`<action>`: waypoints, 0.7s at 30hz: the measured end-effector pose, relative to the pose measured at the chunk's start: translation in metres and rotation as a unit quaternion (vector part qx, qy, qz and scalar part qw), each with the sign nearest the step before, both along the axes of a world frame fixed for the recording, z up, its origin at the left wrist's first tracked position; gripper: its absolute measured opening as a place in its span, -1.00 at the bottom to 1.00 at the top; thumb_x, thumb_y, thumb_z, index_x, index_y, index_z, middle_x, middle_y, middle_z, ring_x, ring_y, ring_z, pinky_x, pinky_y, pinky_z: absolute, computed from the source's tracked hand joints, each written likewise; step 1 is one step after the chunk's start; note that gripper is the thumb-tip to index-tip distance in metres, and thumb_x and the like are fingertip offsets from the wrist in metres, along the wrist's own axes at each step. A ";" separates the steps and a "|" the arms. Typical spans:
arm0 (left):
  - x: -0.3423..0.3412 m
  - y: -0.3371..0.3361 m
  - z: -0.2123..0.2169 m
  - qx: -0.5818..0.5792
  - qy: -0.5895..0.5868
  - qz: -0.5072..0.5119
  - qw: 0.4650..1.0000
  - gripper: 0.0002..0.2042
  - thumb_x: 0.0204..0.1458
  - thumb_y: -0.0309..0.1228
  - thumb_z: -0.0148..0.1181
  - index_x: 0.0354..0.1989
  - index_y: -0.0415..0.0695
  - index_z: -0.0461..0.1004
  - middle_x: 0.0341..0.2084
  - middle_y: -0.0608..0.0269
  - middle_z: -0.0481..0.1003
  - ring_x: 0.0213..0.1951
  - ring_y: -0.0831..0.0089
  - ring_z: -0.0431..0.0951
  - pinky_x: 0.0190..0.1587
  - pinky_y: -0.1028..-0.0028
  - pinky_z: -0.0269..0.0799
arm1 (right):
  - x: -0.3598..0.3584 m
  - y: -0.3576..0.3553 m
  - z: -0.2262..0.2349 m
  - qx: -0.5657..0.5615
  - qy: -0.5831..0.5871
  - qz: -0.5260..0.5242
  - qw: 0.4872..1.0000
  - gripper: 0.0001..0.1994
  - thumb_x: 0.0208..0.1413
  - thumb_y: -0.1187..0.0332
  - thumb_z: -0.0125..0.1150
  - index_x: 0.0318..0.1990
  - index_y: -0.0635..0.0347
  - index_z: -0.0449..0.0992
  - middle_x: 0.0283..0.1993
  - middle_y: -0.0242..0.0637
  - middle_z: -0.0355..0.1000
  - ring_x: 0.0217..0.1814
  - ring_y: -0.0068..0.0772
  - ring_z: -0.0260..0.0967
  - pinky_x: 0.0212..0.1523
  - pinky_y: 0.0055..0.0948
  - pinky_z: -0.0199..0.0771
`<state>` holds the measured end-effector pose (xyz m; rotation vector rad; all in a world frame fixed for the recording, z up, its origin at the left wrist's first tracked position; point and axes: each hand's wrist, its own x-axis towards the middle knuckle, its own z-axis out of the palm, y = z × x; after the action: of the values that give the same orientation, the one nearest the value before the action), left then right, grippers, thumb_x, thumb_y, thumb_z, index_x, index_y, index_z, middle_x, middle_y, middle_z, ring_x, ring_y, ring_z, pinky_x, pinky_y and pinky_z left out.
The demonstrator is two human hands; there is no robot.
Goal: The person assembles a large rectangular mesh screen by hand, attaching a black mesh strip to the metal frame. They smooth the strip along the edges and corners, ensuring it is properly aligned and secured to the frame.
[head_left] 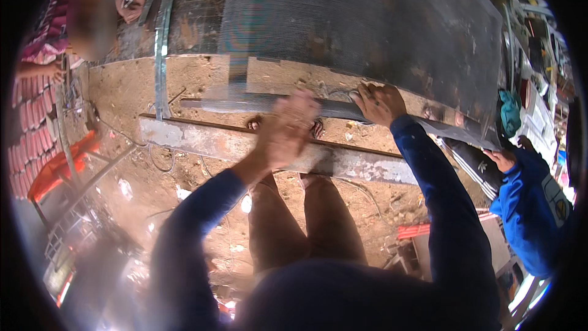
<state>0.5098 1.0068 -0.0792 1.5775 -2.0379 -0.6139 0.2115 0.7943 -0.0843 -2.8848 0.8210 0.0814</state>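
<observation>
A wide sheet of dark fine mesh (367, 30) lies across the dark tabletop ahead of me, and its near edge hangs down in a long narrow roll or fold. My right hand (381, 105) is closed over that edge, fingers curled on it. Smeared by motion, my left hand (286, 129) is over the left part of the same edge, above a weathered beam (196, 139). Its fingers are too blurred to read, and contact with the mesh is unclear. On the far right, a co-worker's hand (503, 159) is at the mesh's end.
The paint-worn beam crosses in front of my legs (278, 227). A metal strip (162, 43) runs from the tabletop (196, 18) down to it. Cables and debris litter the dirt floor (177, 175). At left are another person's hand (46, 72), orange sheeting (64, 165) and stacked reddish pieces (30, 147).
</observation>
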 end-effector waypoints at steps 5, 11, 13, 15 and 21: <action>-0.030 -0.025 -0.017 -0.097 -0.316 -0.037 0.943 -0.32 0.54 -0.41 -0.12 0.82 -0.13 0.01 0.84 0.05 -0.08 0.83 0.14 -0.16 0.86 0.10 -0.32 | -0.002 0.002 -0.004 0.003 -0.011 0.008 1.000 -0.57 0.57 0.00 0.22 0.17 0.19 0.75 -0.25 -0.05 0.77 -0.40 -0.09 0.74 -0.37 -0.16 0.74; -0.018 -0.022 -0.034 -0.116 -0.342 -0.055 0.931 -0.33 0.56 -0.37 -0.13 0.82 -0.08 0.01 0.84 0.16 -0.05 0.83 0.18 -0.12 0.86 0.11 -0.29 | 0.001 0.005 -0.010 -0.017 -0.002 0.010 1.000 -0.57 0.57 0.02 0.22 0.20 0.19 0.77 -0.21 -0.06 0.78 -0.41 -0.10 0.71 -0.31 -0.10 0.75; -0.016 -0.022 -0.034 -0.120 -0.350 -0.060 0.927 -0.34 0.57 -0.33 -0.13 0.82 -0.09 0.01 0.84 0.15 -0.06 0.83 0.17 -0.11 0.86 0.11 -0.28 | -0.001 0.007 -0.010 -0.010 0.000 0.002 1.000 -0.57 0.57 0.02 0.22 0.20 0.17 0.77 -0.18 -0.05 0.78 -0.37 -0.09 0.74 -0.28 -0.10 0.77; -0.015 -0.025 -0.044 -0.204 -0.616 -0.051 0.759 -0.33 0.57 -0.31 -0.10 0.82 -0.11 0.01 0.84 0.13 -0.05 0.82 0.17 -0.09 0.86 0.11 -0.24 | -0.005 0.006 -0.003 0.003 0.016 -0.020 1.000 -0.57 0.57 0.01 0.22 0.20 0.17 0.77 -0.16 -0.04 0.79 -0.33 -0.08 0.76 -0.25 -0.10 0.79; -0.019 -0.029 -0.029 -0.115 -0.342 -0.072 0.930 -0.31 0.53 -0.31 -0.04 0.81 -0.10 0.05 0.83 0.12 0.00 0.81 0.19 -0.01 0.85 0.17 -0.14 | 0.003 0.012 0.012 -0.002 0.011 -0.042 0.999 -0.57 0.55 0.00 0.25 0.32 0.05 0.69 0.09 -0.09 0.66 0.07 -0.09 0.72 0.09 0.00 0.75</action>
<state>0.4908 0.9781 -0.1081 1.6482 -2.6171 0.1744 0.2146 0.8066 -0.0725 -2.8543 0.9451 0.1040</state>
